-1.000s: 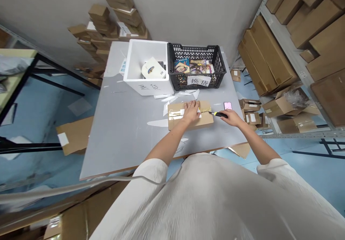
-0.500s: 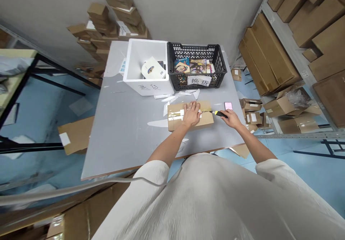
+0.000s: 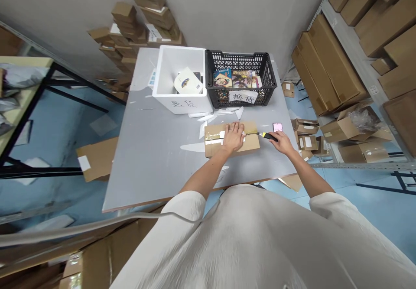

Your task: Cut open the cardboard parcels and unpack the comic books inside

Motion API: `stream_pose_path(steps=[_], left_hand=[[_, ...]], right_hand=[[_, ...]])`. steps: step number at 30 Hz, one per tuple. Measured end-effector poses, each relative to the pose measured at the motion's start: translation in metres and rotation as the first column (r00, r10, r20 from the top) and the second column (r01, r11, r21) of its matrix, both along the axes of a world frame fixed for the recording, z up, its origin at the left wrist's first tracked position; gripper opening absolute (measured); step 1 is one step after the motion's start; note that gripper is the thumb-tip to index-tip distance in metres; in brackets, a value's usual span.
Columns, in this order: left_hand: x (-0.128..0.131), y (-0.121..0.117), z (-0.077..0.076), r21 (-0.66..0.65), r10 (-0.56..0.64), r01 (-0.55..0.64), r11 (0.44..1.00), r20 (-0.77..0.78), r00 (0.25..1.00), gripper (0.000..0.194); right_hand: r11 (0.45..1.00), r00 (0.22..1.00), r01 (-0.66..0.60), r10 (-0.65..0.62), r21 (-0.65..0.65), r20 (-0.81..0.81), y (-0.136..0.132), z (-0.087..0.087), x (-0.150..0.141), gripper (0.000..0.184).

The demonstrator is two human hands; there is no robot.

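"What surrounds the brown cardboard carton (image 3: pixel 249 143)?"

"Beyond it, a white foam box (image 3: pixel 195 108), then a black lattice plastic crate (image 3: pixel 222 97); a pink-screened phone (image 3: pixel 277 127) at right."

"Its looks?"

"Oblong, shiny-taped, on the grey table (image 3: pixel 149 150), middle right. The spread left hand (image 3: pixel 234 138) lies flat on top, partly hiding a white label (image 3: pixel 222 134); the right hand (image 3: pixel 282 143) grasps a black-and-yellow cutter (image 3: pixel 268 136) at the right end."
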State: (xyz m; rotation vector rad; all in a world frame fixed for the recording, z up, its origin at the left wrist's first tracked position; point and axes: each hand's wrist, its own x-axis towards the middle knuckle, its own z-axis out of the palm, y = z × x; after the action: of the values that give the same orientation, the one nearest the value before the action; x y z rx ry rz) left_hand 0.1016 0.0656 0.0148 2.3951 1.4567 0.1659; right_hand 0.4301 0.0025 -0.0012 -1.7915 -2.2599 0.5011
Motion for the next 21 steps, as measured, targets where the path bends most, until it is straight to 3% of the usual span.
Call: stream_pose_path(steps=[5,13,17,21], left_hand=[[-0.001,0.003,0.002,0.000,-0.004,0.004,1.000,-0.002,1.000,0.064],[0.001,-0.001,-0.009,-0.023,0.030,-0.030,0.999,0.016,0.999,0.070],[-0.007,-0.004,-0.010,-0.029,0.017,-0.016,0.999,0.042,0.999,0.070],[-0.038,-0.006,-0.005,-0.008,-0.006,0.007,1.000,0.033,0.999,0.065]], right_hand=[[1.000,0.999,0.021,-0.021,-0.002,-0.033,0.004,-0.003,0.005,0.057],[0.962,0.943,0.272,-0.259,0.038,-0.210,0.001,-0.003,0.036,0.061],[0.962,0.929,0.275,-0.263,0.007,-0.262,0.005,-0.003,0.020,0.063],[0.982,0.937,0.188,-0.172,0.026,-0.303,0.013,-0.004,-0.010,0.065]])
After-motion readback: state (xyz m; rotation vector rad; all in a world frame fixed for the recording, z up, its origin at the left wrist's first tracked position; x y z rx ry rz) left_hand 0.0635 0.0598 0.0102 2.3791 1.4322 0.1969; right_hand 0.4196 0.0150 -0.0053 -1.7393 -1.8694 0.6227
